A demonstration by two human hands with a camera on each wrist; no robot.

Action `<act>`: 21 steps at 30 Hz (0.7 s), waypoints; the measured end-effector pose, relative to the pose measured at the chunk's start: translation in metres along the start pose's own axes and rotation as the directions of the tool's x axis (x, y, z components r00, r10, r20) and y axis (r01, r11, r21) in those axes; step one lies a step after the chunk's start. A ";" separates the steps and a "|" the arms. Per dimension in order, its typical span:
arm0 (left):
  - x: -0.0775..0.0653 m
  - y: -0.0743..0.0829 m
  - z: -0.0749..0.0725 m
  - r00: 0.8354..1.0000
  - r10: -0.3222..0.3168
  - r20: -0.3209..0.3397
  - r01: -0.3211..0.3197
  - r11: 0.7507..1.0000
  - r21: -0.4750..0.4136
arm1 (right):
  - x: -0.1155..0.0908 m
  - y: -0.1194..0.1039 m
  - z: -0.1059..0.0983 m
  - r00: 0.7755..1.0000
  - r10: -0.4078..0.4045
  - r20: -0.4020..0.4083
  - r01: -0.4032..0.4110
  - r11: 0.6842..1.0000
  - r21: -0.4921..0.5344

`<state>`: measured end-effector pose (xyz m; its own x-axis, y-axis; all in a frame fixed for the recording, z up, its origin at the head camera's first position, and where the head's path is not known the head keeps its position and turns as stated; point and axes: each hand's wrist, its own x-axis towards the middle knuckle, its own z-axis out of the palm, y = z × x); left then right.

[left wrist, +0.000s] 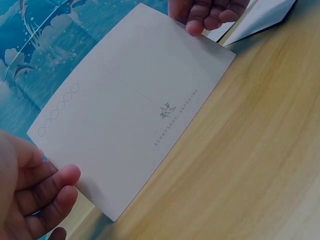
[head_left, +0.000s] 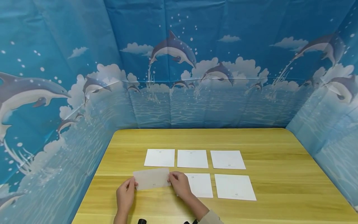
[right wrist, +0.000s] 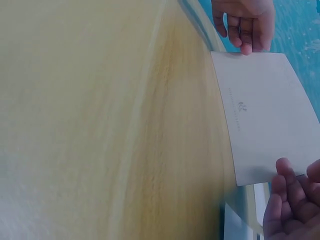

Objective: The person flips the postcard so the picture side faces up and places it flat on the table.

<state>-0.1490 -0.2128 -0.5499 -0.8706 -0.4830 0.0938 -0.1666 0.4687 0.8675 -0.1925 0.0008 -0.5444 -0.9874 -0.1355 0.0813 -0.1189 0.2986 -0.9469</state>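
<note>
A white postcard (head_left: pixel 151 179) is held up between both hands, tilted above the table. My left hand (head_left: pixel 126 193) pinches its left edge, and my right hand (head_left: pixel 180 184) pinches the right edge. In the left wrist view the postcard (left wrist: pixel 130 110) shows a row of small circles, a dotted line, a small bird-like drawing and a line of tiny print. The right wrist view shows the same postcard (right wrist: pixel 267 115) with fingers at its two ends. Partly behind my right hand lies another postcard (head_left: pixel 199 186), flat on the table.
Three postcards form a back row: left (head_left: pixel 159 157), middle (head_left: pixel 192 159) and right (head_left: pixel 227 160). One more postcard (head_left: pixel 235 187) lies at the front right. They rest on a wooden table (head_left: pixel 285 174). A blue dolphin-print curtain (head_left: pixel 195 105) surrounds its far and side edges.
</note>
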 end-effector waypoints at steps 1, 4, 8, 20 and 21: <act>0.000 0.000 0.000 1.000 -0.005 0.000 0.005 1.000 -0.001 | 0.000 0.000 0.000 1.000 0.012 0.000 -0.012 1.000 0.022; 0.001 0.002 0.000 1.000 -0.013 0.004 0.013 1.000 0.000 | 0.001 0.000 0.001 0.999 0.053 -0.004 -0.053 0.996 0.076; 0.002 0.002 0.000 1.000 -0.010 0.011 0.010 1.000 -0.005 | 0.002 0.000 0.001 0.995 0.102 -0.009 -0.100 0.985 0.140; 0.002 -0.004 0.002 0.999 -0.011 -0.040 0.009 0.998 -0.060 | -0.010 -0.029 -0.010 0.992 0.127 0.002 -0.122 0.953 0.277; 0.002 -0.005 0.003 0.999 -0.009 -0.048 0.006 0.998 -0.065 | -0.012 -0.033 -0.011 0.992 0.125 -0.001 -0.120 0.953 0.279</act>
<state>-0.1515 -0.2142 -0.5550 -0.8458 -0.5222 0.1091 -0.1414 0.4166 0.8980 -0.1782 0.0029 -0.5102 -0.9947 -0.0960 -0.0376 0.0342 0.0373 -0.9987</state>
